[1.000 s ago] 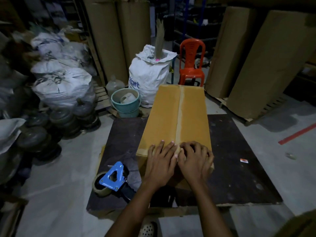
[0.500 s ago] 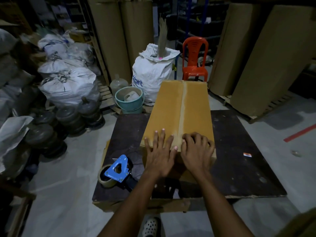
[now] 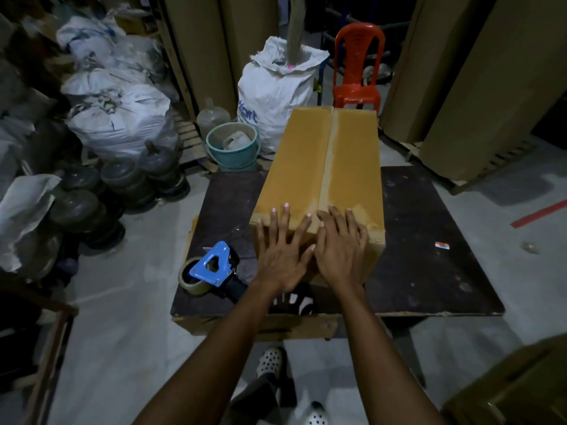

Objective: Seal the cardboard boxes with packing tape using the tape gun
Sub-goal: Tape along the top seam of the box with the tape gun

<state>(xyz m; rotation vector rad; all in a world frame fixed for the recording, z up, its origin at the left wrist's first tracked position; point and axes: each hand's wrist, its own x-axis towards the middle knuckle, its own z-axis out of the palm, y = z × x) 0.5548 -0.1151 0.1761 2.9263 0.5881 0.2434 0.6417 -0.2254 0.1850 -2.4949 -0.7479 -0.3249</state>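
Observation:
A long brown cardboard box (image 3: 322,161) lies on a dark board (image 3: 423,250), with a strip of clear tape (image 3: 329,157) running down its top seam. My left hand (image 3: 283,250) and my right hand (image 3: 342,243) lie flat side by side over the box's near top edge and front face, fingers spread, holding nothing. A blue tape gun (image 3: 211,268) with a roll of tape lies on the board's near left corner, left of my left hand and untouched.
A teal bucket (image 3: 233,147), a white sack (image 3: 276,87) and an orange plastic chair (image 3: 357,65) stand behind the box. Filled sacks and dark jugs crowd the left. Tall cardboard sheets lean at the back and right. My feet are below the board's near edge.
Both hands have slid down from the box's top onto its near edge and front face, fingers spreading wider. The view has moved closer over the box.

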